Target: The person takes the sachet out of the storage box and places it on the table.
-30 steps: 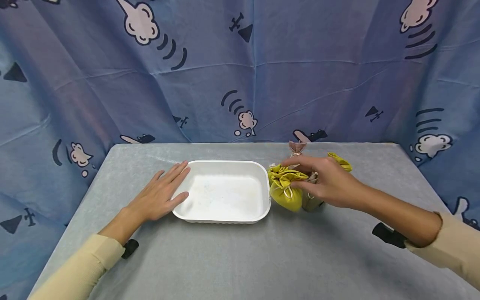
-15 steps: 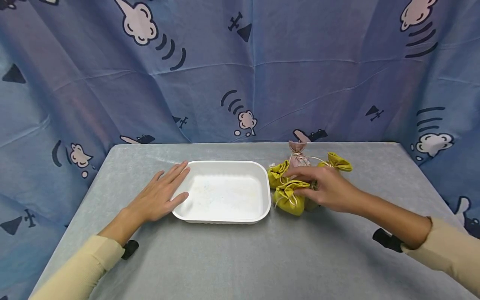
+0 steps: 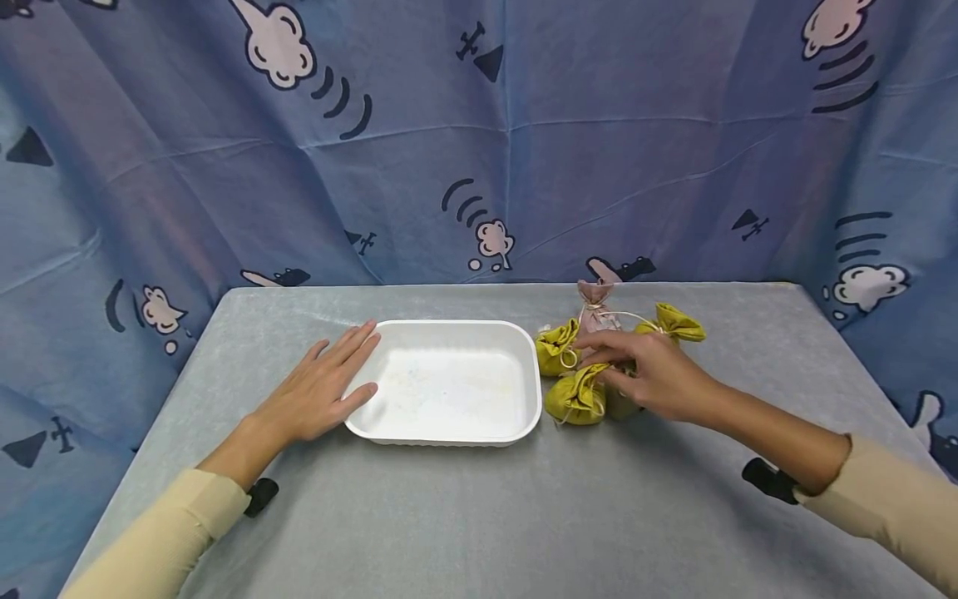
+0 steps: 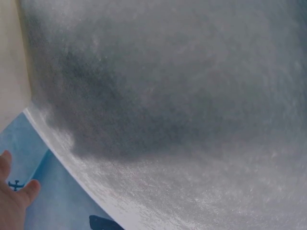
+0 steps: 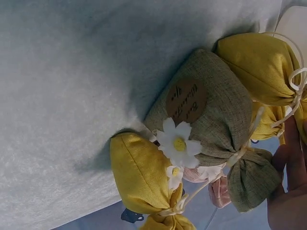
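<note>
My left hand [image 3: 322, 391] rests with straight fingers on the left rim of a white rectangular tray [image 3: 449, 391]. The right hand [image 3: 659, 378], at the group of small drawstring pouches right of the tray, pinches the gathered top of the front yellow pouch [image 3: 575, 401], which leans toward the fingers. A grey-green pouch [image 5: 211, 105] with a round brown label stands right beside that hand, mostly hidden by it in the head view. Behind are another yellow pouch [image 3: 555, 349], a pink pouch [image 3: 595, 308] and a third yellow pouch [image 5: 144, 172].
The grey table [image 3: 479, 516] runs back to a patterned blue curtain [image 3: 636, 166]. White artificial flowers [image 5: 178, 143] hang at the pouches in the right wrist view. The left wrist view shows mostly tabletop and its edge.
The right hand has shifted slightly right and down, uncovering the pouches behind. The front yellow pouch has moved down and now tilts toward the hand. My left hand and the tray have stayed put.
</note>
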The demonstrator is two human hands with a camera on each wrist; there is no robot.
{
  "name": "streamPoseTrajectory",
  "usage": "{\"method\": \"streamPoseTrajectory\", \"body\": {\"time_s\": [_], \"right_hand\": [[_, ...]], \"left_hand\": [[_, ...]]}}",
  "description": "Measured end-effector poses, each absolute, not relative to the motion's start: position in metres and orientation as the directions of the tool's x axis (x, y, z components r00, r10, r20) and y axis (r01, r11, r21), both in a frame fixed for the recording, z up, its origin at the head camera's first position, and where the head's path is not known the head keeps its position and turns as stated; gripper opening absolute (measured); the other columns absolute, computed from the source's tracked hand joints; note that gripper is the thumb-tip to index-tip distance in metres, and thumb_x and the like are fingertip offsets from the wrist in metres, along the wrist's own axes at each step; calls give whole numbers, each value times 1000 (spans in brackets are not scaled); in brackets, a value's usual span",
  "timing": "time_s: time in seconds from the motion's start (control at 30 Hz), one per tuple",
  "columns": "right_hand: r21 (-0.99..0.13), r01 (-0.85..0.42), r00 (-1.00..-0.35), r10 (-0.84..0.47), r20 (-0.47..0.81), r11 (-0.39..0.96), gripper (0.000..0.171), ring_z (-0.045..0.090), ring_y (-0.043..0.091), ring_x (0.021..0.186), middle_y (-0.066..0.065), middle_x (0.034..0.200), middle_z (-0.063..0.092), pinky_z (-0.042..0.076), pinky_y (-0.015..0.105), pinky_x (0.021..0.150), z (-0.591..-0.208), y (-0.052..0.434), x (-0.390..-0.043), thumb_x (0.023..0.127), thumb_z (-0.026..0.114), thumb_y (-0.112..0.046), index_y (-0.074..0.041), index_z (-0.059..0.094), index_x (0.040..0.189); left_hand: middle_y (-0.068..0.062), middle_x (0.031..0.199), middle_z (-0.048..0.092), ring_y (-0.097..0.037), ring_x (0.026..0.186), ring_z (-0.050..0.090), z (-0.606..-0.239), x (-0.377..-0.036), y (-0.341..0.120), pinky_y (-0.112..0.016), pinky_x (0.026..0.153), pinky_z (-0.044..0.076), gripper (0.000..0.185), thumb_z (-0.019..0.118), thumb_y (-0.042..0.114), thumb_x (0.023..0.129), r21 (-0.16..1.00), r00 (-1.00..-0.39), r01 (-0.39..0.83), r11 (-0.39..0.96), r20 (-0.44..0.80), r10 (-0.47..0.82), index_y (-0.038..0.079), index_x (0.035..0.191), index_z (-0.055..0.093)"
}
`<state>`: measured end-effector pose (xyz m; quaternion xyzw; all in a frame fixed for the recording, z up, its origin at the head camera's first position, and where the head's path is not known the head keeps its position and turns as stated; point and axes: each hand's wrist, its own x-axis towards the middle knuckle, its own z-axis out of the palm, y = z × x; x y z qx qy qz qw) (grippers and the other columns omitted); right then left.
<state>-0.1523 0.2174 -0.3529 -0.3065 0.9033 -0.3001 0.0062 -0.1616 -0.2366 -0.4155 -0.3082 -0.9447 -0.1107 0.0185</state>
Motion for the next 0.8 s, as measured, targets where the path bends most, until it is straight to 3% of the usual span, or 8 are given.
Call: {"method": "streamPoseTrajectory", "body": {"time_s": [0.43,0.67,0.73,0.8], "right_hand": [[-614,-553,-778,-612,140,563,54,69,21,102,5,114,72,57,34,80,-325,222,-152,85,73,6,-5,58,135],[-598,-461,-869,-470,154,656,54,66,27,109,10,122,68,48,17,87,-299,244,-161,90,73,-5,-10,54,140],[-611,-410,-896,-423,132,677,57,63,32,113,14,127,64,48,24,92,-297,251,-164,90,73,-6,-8,51,143],[-602,-373,-917,-381,121,706,59,58,38,119,18,133,59,46,38,98,-298,259,-167,91,72,-8,-7,48,144]], "left_hand": [[-6,166,15,-30,150,22,-414,-161,-238,-64,112,21,70,46,43,103,194,-809,586,787,99,579,7,159,23],[-7,166,17,-32,149,24,-409,-161,-239,-64,111,22,71,47,46,102,171,-811,584,793,78,580,8,158,27],[-6,166,17,-32,149,23,-406,-161,-239,-63,112,21,71,48,48,102,177,-815,577,798,63,576,10,158,28],[-8,165,20,-33,149,25,-403,-162,-239,-62,112,21,71,48,49,101,183,-817,574,798,60,574,10,158,29]]}}
